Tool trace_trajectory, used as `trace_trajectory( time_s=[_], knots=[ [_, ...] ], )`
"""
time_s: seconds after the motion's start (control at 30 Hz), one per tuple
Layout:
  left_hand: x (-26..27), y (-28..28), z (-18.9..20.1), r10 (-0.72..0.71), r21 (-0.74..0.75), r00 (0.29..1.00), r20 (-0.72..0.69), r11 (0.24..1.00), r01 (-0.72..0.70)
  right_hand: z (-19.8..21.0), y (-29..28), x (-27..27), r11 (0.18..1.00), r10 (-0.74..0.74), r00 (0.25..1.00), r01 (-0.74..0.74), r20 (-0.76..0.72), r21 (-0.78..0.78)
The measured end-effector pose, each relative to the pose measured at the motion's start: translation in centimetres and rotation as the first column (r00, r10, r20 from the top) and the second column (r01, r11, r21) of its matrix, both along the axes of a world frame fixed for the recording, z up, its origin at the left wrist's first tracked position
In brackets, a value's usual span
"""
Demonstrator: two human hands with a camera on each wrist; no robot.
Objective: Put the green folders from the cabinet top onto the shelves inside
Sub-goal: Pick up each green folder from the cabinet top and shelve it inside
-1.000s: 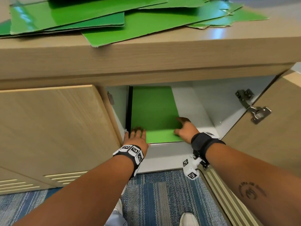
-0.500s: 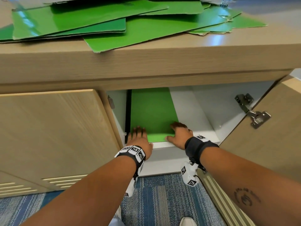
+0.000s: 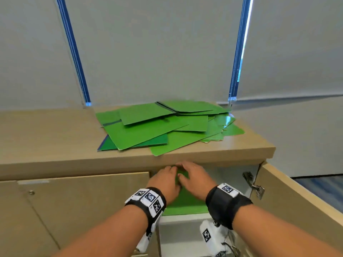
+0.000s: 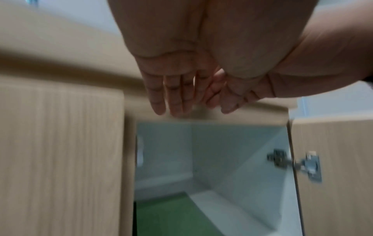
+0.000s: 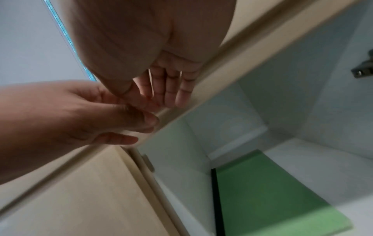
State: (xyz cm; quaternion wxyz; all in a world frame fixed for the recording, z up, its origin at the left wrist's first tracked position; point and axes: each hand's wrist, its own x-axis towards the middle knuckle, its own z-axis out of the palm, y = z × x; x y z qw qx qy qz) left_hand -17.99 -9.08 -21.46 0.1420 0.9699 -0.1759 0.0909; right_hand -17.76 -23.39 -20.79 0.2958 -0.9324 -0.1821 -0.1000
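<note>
Grey window blinds (image 3: 157,52) fill the upper frame behind your tan wooden cabinet top (image 3: 46,130). Your fingers (image 4: 173,99) are straight and relaxed, holding nothing: left hand (image 3: 165,180) and right hand (image 3: 194,180) hover side by side at centre frame, just under the top's front edge. Below them one green folder (image 3: 185,204) lies flat on the white shelf (image 5: 302,159); the loose pile of green folders (image 3: 163,125) sits above, mid-frame.

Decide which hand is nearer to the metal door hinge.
Right. The right hand is raised at the cabinet opening, on the side toward the hinge; the left hand is beside it, farther from the hinge, by the closed door.
</note>
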Motion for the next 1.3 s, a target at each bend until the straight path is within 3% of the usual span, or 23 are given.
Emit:
trace_trajectory(
  time_s=[0.13,0.3,0.47,0.7,0.9,1.1,1.3],
  knots=[
    [-2.2,1.6,6.1,-0.012,-0.068,0.986,0.167,0.997,0.024,5.7,1.8,-2.5,0.997,-0.025,0.996,0.019,0.089,0.071],
    [-0.8,3.8,10.2,0.088,-0.055,0.95,0.3,0.996,-0.074,9.6,3.9,-1.0,1.0,-0.008,0.98,0.013,0.196,-0.022],
    [3.9,5.8,11.9,0.166,-0.099,0.973,0.158,0.983,-0.152,9.8,4.1,2.1,0.98,0.027,0.978,0.016,0.208,-0.199],
    [9.0,7.4,14.0,0.221,0.077,0.969,-0.107,0.974,-0.214,12.8,3.5,5.3,0.968,0.052,0.997,-0.065,-0.063,-0.242],
    [14.8,7.6,16.6,0.258,0.158,0.946,-0.196,0.961,-0.229,17.8,2.9,11.1,0.979,-0.03,0.969,-0.021,-0.247,-0.204],
    [20.3,6.7,16.5,0.341,0.24,0.89,-0.303,0.931,-0.275,18.0,3.1,16.0,0.971,-0.109,0.917,0.016,-0.384,-0.238],
    [23.7,6.8,15.0,0.408,0.256,0.816,-0.41,0.91,-0.327,16.6,2.9,19.1,0.98,-0.135,0.902,0.06,-0.41,-0.19]
  ],
)
